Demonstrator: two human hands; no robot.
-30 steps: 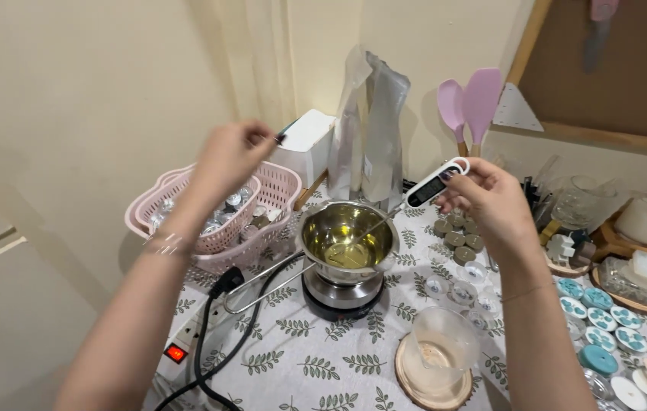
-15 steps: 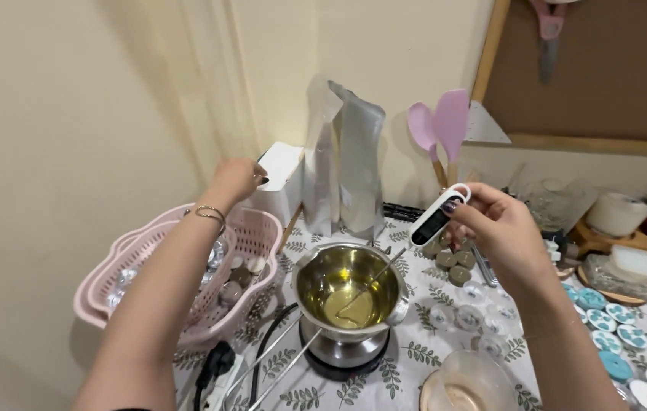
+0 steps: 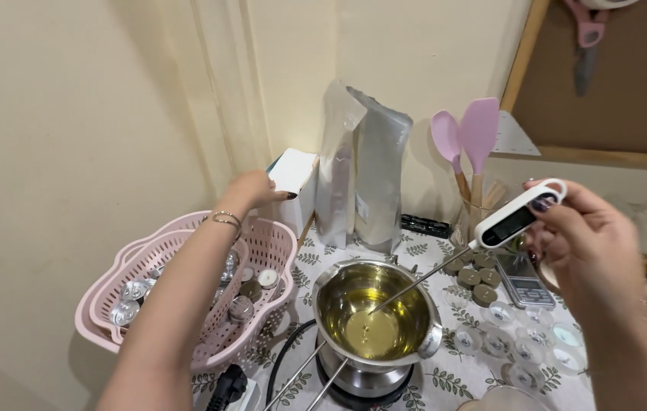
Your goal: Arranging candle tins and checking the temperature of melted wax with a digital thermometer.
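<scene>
1. The right hand [image 3: 578,236] holds a white probe thermometer [image 3: 517,217] by its body, fingers [image 3: 544,204] clenched around the far end of the casing. The body sits at the fingertips, raised above the table [image 3: 445,358].
2. The thermometer's long axis is a slant. The thin metal probe [image 3: 422,281] runs down and to the left from the fingers, and its tip points into a steel pot [image 3: 377,320] of clear yellow liquid, at or just under the surface.
3. The left hand [image 3: 258,186] reaches well away from the pot, fingers touching a white box [image 3: 293,171] against the wall. I cannot tell whether they grasp it or only rest on it. Just below that forearm is a pink basket [image 3: 186,304] of small metal cups.
4. Risk: the pot stands on a small burner [image 3: 365,384], and the liquid is probably hot. With the gaze and left arm turned aside, the right fingers could drift, so the probe presses the pot wall, tips the pot or flicks liquid out.
5. Risk: the grip is only at the casing's end, so the thermometer could slip and its body drop into the liquid.
6. Risk: the left forearm hangs over the basket, and pulling the box back could knock it. A cable [image 3: 285,365] lies near the burner and could snag.
</scene>
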